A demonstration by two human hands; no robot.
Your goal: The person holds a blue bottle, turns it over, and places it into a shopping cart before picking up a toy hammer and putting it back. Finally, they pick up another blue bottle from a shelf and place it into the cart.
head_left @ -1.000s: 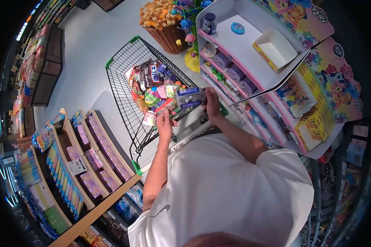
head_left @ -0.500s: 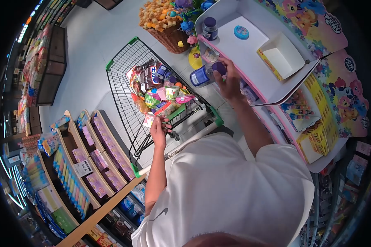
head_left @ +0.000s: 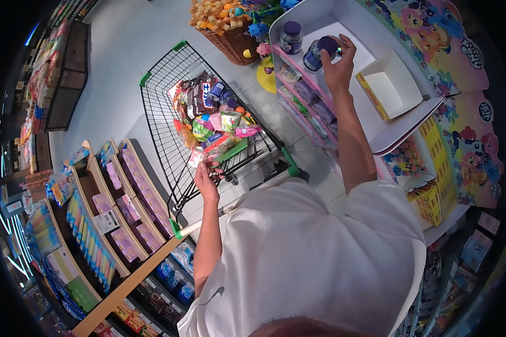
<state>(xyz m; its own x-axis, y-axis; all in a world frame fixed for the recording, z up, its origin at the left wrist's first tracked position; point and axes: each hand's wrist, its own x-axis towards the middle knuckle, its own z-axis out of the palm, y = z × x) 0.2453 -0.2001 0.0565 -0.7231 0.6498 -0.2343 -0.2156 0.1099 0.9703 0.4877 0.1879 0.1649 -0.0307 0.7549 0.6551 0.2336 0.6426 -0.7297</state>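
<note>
My right hand [head_left: 339,63] grips a jar [head_left: 313,60] by its purple lid, holding it tilted just over the white top tray [head_left: 361,53] of the display stand. Beside it, a similar purple-lidded jar [head_left: 291,38] stands upright at the tray's corner. My left hand [head_left: 207,178] hovers at the near end of the shopping cart [head_left: 162,106], its fingers loosely curled and apart, with nothing visible in them. Close to those fingertips lies a white and pink packet [head_left: 197,157]. Bagged sweets and a dark brown bag [head_left: 199,98] lie heaped in the cart.
An open white box [head_left: 396,90] sits on the stand's tray. Behind the cart is a wicker basket [head_left: 233,48] heaped with toys. Candy shelves [head_left: 115,219] line the left, and yellow boxes [head_left: 430,163] fill the stand's lower right.
My right hand has carried the jar up and away from beside the stand to over its top tray. The blue round item there is now hidden. My left hand remains near the cart.
</note>
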